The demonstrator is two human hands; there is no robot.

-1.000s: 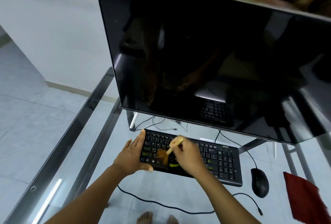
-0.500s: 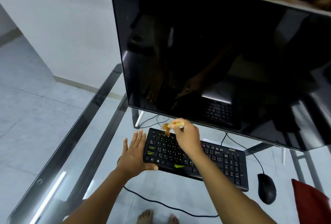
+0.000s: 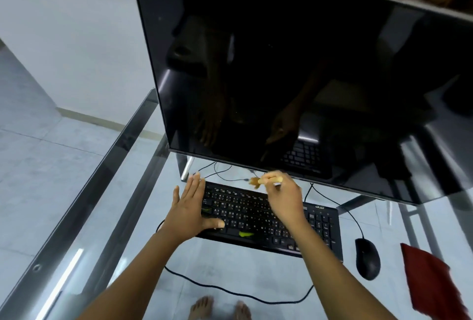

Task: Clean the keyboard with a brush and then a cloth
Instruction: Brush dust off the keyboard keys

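Note:
A black keyboard (image 3: 256, 214) lies on the glass table below the monitor. My left hand (image 3: 189, 209) rests flat on its left end, fingers spread, thumb on the front keys. My right hand (image 3: 284, 199) grips a small brush (image 3: 258, 182) with a pale wooden handle and brown bristles, held just above the keyboard's back edge near the middle. A green scrap (image 3: 245, 234) lies on the front row of keys. A dark red cloth (image 3: 432, 281) lies at the right on the table.
A large black monitor (image 3: 294, 63) stands right behind the keyboard and hangs over it. A black mouse (image 3: 367, 258) sits right of the keyboard, its cable running back. The glass table's metal frame (image 3: 97, 178) runs along the left. My bare feet show through the glass.
My right hand has swept the brush from the keyboard's front left keys up to its back edge. My left hand has flattened on the left end. The view has shifted slightly.

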